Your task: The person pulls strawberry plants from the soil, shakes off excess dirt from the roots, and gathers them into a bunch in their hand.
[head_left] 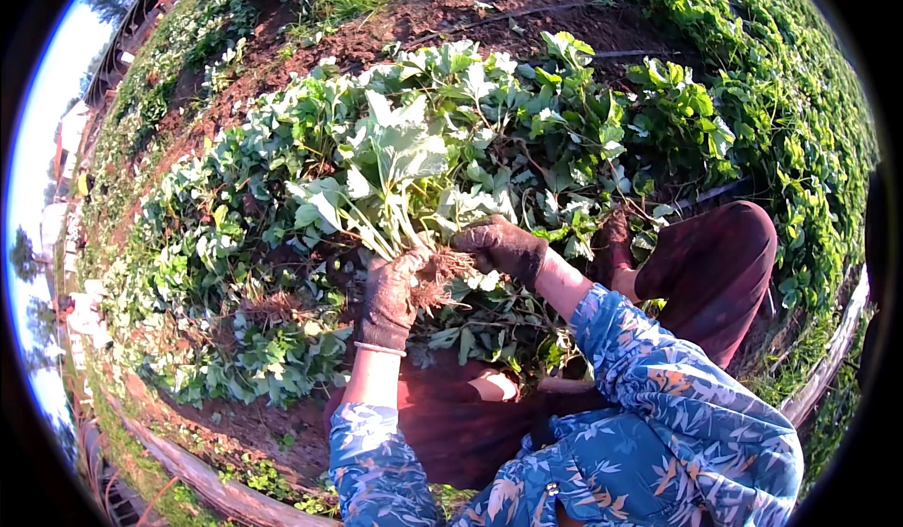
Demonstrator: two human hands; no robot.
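Above heaped plants [254,165], a gloved left hand [388,294] clasps a leafy bunch [406,158] near its base; the gloved right hand [502,247] curls beside the roots [440,281], its pinch unclear. A snug, even grip should spare the stems [400,226].

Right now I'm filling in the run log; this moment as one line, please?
left hand: holds plant bunch | right hand: at bunch's roots | around: leafy plants
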